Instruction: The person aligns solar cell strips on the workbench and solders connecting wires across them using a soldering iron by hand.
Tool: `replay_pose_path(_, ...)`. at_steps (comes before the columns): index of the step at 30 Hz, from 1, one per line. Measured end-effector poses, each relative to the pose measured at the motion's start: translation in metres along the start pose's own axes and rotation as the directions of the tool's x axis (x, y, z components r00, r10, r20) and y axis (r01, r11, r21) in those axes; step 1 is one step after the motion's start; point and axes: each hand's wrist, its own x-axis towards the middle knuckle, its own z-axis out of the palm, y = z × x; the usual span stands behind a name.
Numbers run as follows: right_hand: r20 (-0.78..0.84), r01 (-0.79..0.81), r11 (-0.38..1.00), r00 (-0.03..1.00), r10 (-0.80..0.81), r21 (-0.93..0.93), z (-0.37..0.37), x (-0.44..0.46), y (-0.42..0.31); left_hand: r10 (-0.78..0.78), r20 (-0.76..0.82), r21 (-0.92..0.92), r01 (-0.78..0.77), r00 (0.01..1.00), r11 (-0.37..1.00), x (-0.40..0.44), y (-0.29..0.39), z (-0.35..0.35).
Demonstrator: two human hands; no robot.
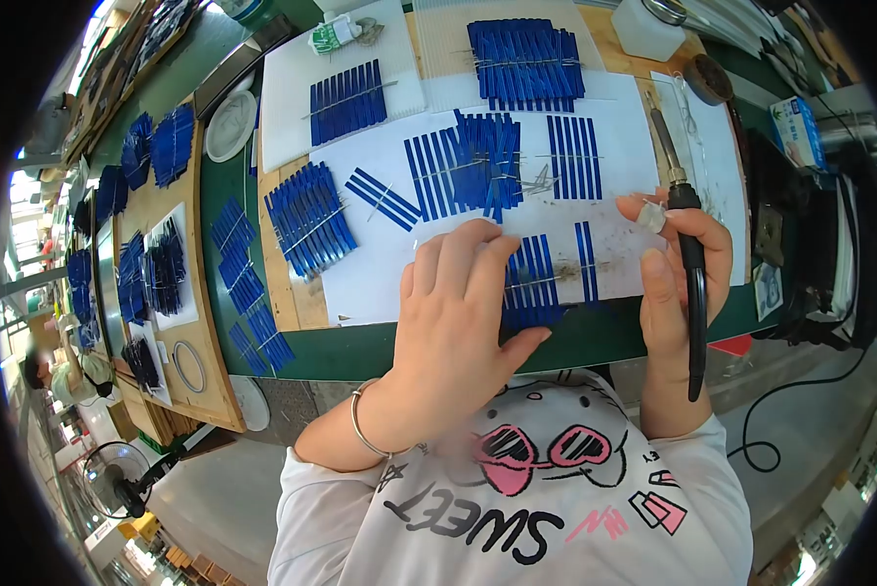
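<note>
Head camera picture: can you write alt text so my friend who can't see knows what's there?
Right hand holding a soldering iron, left hand beside a row of thin blue strips. More strips lie in rows and bundles on and around a white sheet.

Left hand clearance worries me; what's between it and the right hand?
Head view: a row of blue strips, then a separate pair nearer the right hand.

White shirt (pixel 326 532), pink heart-glasses print (pixel 541 451), black "SWEET" (pixel 472 532) (upside down); silvery bracelet (pixel 357 420).
</note>
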Motion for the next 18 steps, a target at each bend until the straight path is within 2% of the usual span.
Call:
replay_pose_path(2,-0.003,0.011,1.000,1.000,-0.011,0.013,0.000,0.000,0.001,0.029,-0.018,-0.129,-0.031,0.999,0.991,-0.001,-0.004,-0.005)
replay_pose_path(3,-0.002,0.014,1.000,1.000,-0.014,-0.006,-0.001,0.000,0.001,0.030,-0.021,-0.117,-0.032,0.999,0.993,-0.002,-0.008,-0.009)
replay_pose_path(5,-0.006,0.030,1.000,1.000,-0.030,-0.006,-0.003,0.000,0.002,0.050,-0.023,-0.493,-0.054,0.999,0.868,-0.005,-0.019,-0.017)
replay_pose_path(6,0.003,0.021,1.000,1.000,-0.021,0.006,-0.003,-0.001,0.003,0.050,-0.026,-0.474,-0.057,0.998,0.879,-0.006,-0.021,-0.018)
replay_pose_path(7,0.014,0.014,1.000,1.000,-0.014,0.024,-0.003,-0.002,0.004,-0.053,0.035,-0.823,0.059,0.998,0.566,-0.008,-0.023,-0.020)
replay_pose_path(8,0.013,0.025,0.998,1.000,-0.026,0.054,-0.004,-0.003,0.006,-0.120,0.130,-0.982,0.145,0.984,0.123,-0.011,-0.026,-0.022)
replay_pose_path(9,0.025,0.043,0.999,0.999,-0.044,0.021,-0.006,-0.003,0.007,-0.097,0.205,-0.967,0.186,0.974,-0.174,-0.015,-0.030,-0.026)
replay_pose_path(12,0.047,0.069,0.997,0.997,-0.068,-0.024,-0.009,-0.005,0.013,-0.023,0.178,-0.816,0.134,0.984,-0.562,-0.015,-0.046,-0.019)
replay_pose_path(13,0.024,0.068,0.998,0.997,-0.068,-0.003,-0.008,-0.005,0.013,-0.041,0.169,-0.837,0.122,0.985,-0.533,-0.015,-0.050,-0.015)
replay_pose_path(15,0.043,0.087,0.995,0.995,-0.085,-0.055,-0.009,-0.004,0.014,0.048,0.117,-0.632,0.112,0.992,-0.766,-0.014,-0.057,-0.009)
replay_pose_path(18,0.050,0.089,0.994,0.995,-0.086,-0.064,-0.010,-0.004,0.013,0.046,0.103,-0.594,0.098,0.994,-0.798,-0.013,-0.060,-0.008)
